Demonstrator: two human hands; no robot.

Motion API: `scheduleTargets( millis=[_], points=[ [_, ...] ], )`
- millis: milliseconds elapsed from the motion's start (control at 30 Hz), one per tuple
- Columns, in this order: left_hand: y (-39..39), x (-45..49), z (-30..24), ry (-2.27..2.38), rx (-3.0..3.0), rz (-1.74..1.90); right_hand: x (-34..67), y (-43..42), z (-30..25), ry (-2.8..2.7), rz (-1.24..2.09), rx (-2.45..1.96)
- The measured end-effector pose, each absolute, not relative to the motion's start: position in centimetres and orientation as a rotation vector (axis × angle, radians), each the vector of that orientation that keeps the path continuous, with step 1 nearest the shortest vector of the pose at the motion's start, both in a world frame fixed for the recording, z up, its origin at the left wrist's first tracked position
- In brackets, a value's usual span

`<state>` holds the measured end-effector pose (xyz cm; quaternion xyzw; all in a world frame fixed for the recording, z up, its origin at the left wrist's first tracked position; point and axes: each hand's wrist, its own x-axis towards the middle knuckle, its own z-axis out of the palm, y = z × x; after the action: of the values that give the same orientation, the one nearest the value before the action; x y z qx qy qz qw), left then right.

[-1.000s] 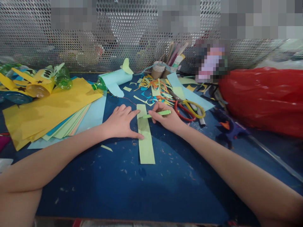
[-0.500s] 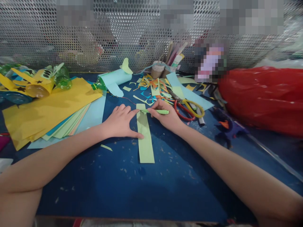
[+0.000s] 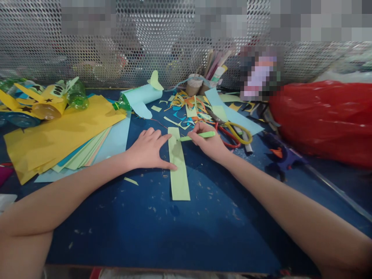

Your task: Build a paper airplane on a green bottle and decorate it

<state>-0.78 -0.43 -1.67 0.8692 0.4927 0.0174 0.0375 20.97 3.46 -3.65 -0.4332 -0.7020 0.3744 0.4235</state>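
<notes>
A pale green paper strip [image 3: 179, 178] lies lengthwise on the blue table [image 3: 139, 232]. My left hand [image 3: 147, 149] rests flat with its thumb and forefinger spread, both tips touching the strip's left side. Between the fingers of my right hand [image 3: 207, 141] is a light green pen [image 3: 203, 135], its tip over the upper right part of the strip. Whether the tip touches the paper I cannot tell. Just beyond my right hand lie scissors [image 3: 240, 133] with red and yellow handles. Colourful paper scraps [image 3: 188, 106] are heaped behind the strip.
Yellow sheets [image 3: 64, 131] and fanned coloured papers [image 3: 87, 153] lie to the left. A green bottle wrapped in light blue paper [image 3: 145, 97] lies behind them. On the right are a red plastic bag [image 3: 322, 124] and a purple item on a clear stick [image 3: 290, 161]. Perforated metal [image 3: 162, 42] stands behind.
My right hand and the pen have shifted slightly to the right, so the pen tip has moved from near my left forefinger toward the strip's right edge. My left hand stays in place.
</notes>
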Motion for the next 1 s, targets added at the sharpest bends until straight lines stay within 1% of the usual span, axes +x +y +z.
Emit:
scheduleTargets(
  millis=[633,1000],
  points=[
    [-0.46,-0.77,-1.59,1.524,2.644,0.039,21.19,3.2,-3.2,-1.721,1.249,-0.97],
    [-0.43,-0.84,-1.76,1.506,2.645,0.079,21.19,3.03,-2.71,-1.787,1.296,-0.994]
  ],
)
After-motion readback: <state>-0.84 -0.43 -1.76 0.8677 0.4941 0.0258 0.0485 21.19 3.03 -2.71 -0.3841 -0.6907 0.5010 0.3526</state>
